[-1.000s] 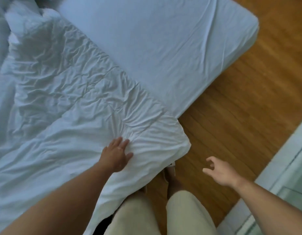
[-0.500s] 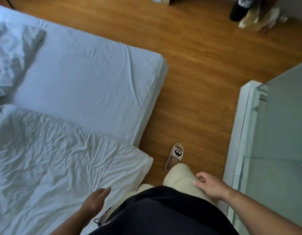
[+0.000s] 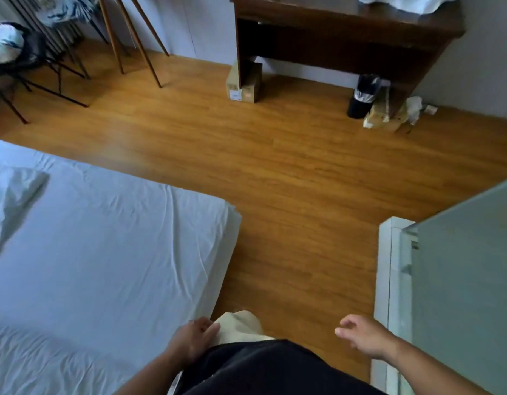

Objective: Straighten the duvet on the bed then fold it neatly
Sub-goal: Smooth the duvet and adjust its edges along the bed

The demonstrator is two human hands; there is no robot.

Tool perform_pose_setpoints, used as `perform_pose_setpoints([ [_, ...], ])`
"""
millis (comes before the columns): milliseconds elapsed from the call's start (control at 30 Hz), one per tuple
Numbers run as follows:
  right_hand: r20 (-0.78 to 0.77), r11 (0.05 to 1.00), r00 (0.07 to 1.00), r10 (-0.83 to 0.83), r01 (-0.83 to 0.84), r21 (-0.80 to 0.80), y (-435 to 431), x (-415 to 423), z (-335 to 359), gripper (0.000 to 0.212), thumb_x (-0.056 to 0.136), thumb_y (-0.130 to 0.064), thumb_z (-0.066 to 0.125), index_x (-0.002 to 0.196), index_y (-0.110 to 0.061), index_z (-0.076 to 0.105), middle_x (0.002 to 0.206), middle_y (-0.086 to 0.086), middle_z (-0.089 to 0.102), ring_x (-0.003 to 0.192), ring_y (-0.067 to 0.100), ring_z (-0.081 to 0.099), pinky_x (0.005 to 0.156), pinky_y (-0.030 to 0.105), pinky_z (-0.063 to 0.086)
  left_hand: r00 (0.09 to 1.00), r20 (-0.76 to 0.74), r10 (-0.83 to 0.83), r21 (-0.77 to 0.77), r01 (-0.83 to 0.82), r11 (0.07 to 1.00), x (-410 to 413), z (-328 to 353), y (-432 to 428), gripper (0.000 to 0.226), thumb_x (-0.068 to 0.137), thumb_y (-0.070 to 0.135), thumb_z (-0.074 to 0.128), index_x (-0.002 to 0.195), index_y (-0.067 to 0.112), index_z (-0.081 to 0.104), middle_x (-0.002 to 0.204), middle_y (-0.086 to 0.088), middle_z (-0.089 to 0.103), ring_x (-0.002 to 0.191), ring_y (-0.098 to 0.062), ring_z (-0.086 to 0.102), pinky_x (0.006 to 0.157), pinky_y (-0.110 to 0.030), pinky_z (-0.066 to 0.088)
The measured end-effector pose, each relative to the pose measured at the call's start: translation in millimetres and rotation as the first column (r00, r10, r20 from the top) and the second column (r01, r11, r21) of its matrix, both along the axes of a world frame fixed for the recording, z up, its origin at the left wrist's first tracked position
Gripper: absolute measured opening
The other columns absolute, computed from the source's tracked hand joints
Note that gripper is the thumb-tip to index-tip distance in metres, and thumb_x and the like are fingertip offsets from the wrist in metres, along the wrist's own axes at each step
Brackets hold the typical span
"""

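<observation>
The white duvet [image 3: 33,363] lies crumpled across the lower left of the bed, and another bunched part of the duvet [image 3: 7,201] shows at the far left edge. The bed [image 3: 118,246] has a bare white fitted sheet up to its corner. My left hand [image 3: 193,342] hangs by my thigh at the bed's side, fingers loose, holding nothing. My right hand [image 3: 363,339] floats over the wooden floor, fingers spread and empty. Neither hand touches the duvet.
A glass panel in a white frame [image 3: 394,280] stands close on my right. Ahead are a dark wooden desk [image 3: 332,38], a cardboard box [image 3: 243,86], a black bin [image 3: 363,95] and a black wire chair [image 3: 33,67] on the wooden floor [image 3: 275,181].
My left hand came off the duvet corner and dropped to my side. The view swung up and right, from the duvet to the bed's corner and the floor beyond.
</observation>
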State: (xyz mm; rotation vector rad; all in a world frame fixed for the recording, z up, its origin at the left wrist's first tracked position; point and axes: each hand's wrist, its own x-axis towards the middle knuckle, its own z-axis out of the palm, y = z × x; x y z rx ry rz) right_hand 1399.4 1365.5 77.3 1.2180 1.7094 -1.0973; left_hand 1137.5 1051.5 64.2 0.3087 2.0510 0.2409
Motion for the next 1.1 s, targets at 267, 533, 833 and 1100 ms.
perform_pose_setpoints([
  [267, -0.038, 0.981, 0.984, -0.175, 0.178, 0.081, 150.2, -107.2, -3.2, 0.04, 0.094, -0.047, 0.062, 0.125, -0.021, 0.061, 0.123, -0.003, 0.062, 0.108, 0.014, 0.062, 0.091, 0.028, 0.052, 0.999, 0.049, -0.018, -0.021, 0.019, 1.0, -139.1, -39.4, 153.4, 0.033, 0.096, 0.053, 0.048, 0.095, 0.026, 0.068, 0.102, 0.006, 0.069, 0.092, -0.01, 0.062, 0.085, -0.028, 0.048],
  [533, -0.132, 0.969, 0.977, -0.17, 0.19, 0.155, 299.7, -252.5, 9.6, 0.038, 0.093, -0.046, 0.064, 0.124, -0.026, 0.06, 0.125, -0.005, 0.063, 0.112, 0.012, 0.059, 0.093, 0.029, 0.047, 0.998, -0.061, 0.01, 0.012, -0.01, 1.0, -308.1, -17.9, 299.8, 0.031, 0.094, 0.056, 0.051, 0.098, 0.028, 0.064, 0.104, -0.001, 0.069, 0.093, -0.019, 0.065, 0.085, -0.034, 0.052],
  [833, -0.084, 0.955, 0.957, 0.279, -0.267, 0.131, 487.0, -445.8, -5.3, 0.032, 0.092, -0.047, 0.063, 0.118, -0.03, 0.06, 0.114, -0.009, 0.065, 0.098, 0.008, 0.061, 0.08, 0.021, 0.044, 0.975, -0.071, 0.213, -0.016, -0.214, 0.977, -397.4, -4.9, 431.7, 0.045, 0.1, 0.051, 0.042, 0.112, 0.015, 0.067, 0.113, -0.002, 0.068, 0.099, -0.02, 0.064, 0.095, -0.038, 0.051],
  [1100, 0.004, 0.797, 0.803, 0.596, -0.593, 0.114, 582.5, -647.4, -8.0, 0.035, 0.093, -0.049, 0.062, 0.118, -0.025, 0.063, 0.118, -0.008, 0.064, 0.105, 0.009, 0.06, 0.085, 0.024, 0.045, 0.874, -0.045, 0.484, -0.019, -0.485, 0.874, -444.9, 8.5, 487.7, 0.036, 0.094, 0.055, 0.048, 0.117, 0.031, 0.06, 0.116, 0.007, 0.064, 0.102, -0.012, 0.06, 0.092, -0.029, 0.05],
])
